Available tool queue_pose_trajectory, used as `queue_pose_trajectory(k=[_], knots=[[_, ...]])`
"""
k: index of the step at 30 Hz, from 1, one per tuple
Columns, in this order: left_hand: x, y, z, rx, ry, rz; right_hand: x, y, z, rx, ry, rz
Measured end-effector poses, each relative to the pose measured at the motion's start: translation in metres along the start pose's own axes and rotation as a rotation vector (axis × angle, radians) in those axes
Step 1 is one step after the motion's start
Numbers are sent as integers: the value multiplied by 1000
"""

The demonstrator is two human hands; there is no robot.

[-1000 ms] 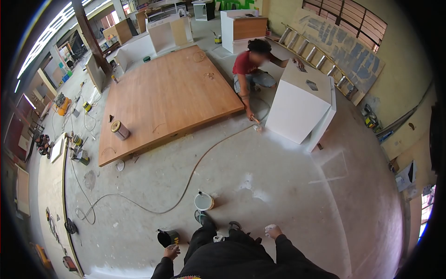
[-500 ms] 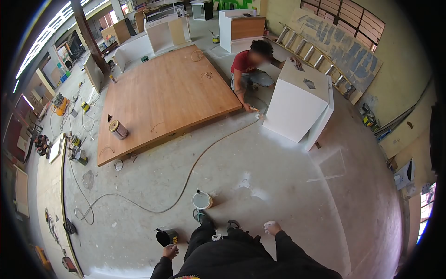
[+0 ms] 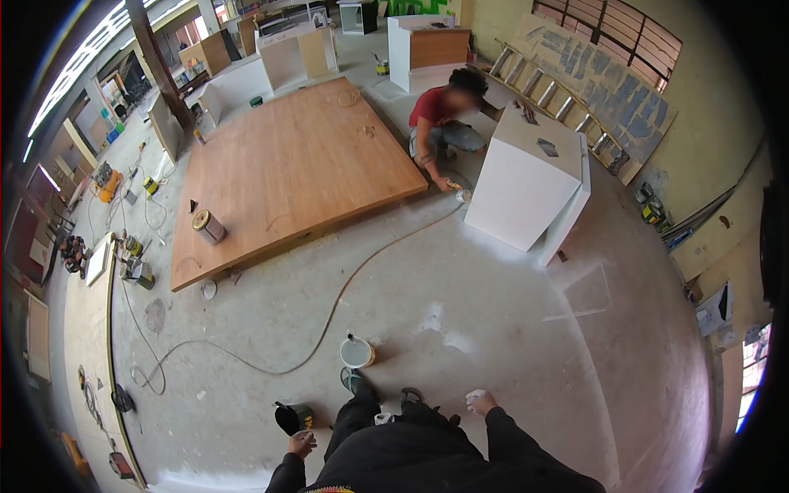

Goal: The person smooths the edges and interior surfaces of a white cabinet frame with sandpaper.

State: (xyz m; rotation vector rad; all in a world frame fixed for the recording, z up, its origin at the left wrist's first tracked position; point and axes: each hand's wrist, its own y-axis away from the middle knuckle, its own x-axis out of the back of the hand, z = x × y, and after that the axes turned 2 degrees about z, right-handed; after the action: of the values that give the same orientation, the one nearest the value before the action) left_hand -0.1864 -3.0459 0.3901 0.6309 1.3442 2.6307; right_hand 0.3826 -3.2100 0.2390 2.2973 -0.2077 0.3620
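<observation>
My left hand [image 3: 302, 444] is low at the front, fingers curled, just below a black paint can [image 3: 294, 417]. Whether anything lies in its fingers is too small to tell. At the other side of my body, my right hand [image 3: 481, 402] hangs over bare floor with fingers bent in; they look whitish, and what they may hold I cannot make out. A bucket of pale grey liquid [image 3: 357, 352] stands in front of my feet. Farther off, a crouching person [image 3: 444, 119] holds a spray gun [image 3: 461, 194] close to a white cabinet [image 3: 522, 181], their other hand on its top.
A large wooden panel [image 3: 304, 177] lies left of centre with a tin [image 3: 209, 227] on it. A hose [image 3: 333, 308] curves across the floor. A ladder [image 3: 542, 92] leans on the right wall. A long pale board [image 3: 90, 329] lies at left, beside several cans.
The crouching person's spray gun has shifted slightly to the right and up, near the white cabinet's lower edge. Both my hands stay almost where they were.
</observation>
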Motion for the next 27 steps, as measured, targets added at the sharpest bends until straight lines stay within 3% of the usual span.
queue_pose_trajectory(k=[9, 15, 17, 18, 20, 22, 23, 24, 25, 27], knots=[[-9, 7, 1, 19, 15, 5, 0, 8, 12, -56, -89, 5], [-13, 4, -2, 25, 13, -4, 5, 13, 13, 13, -97, -18], [-14, 1, -4, 21, 7, -4, 12, 28, -14, 485, 440, 6], [-14, 0, -3, 21, 17, -5, 14, 36, -37, 481, 443, 2], [-13, -8, -14, 4, 57, -24, 15, 54, -73, -100, -203, 97], [-14, -9, -15, -69, 117, -47, 19, 33, -38, 294, 330, 124], [-13, -11, -17, -90, -127, -7, 23, 32, -29, 455, 659, 184], [-9, -29, -40, -157, -95, -35, 20, 44, -45, 131, 226, 294], [-11, -16, -29, -166, -121, -15, 21, 31, -26, 223, 93, 213], [-16, 2, -9, -148, -196, -7, 31, 53, -67, -32, -194, 95]])
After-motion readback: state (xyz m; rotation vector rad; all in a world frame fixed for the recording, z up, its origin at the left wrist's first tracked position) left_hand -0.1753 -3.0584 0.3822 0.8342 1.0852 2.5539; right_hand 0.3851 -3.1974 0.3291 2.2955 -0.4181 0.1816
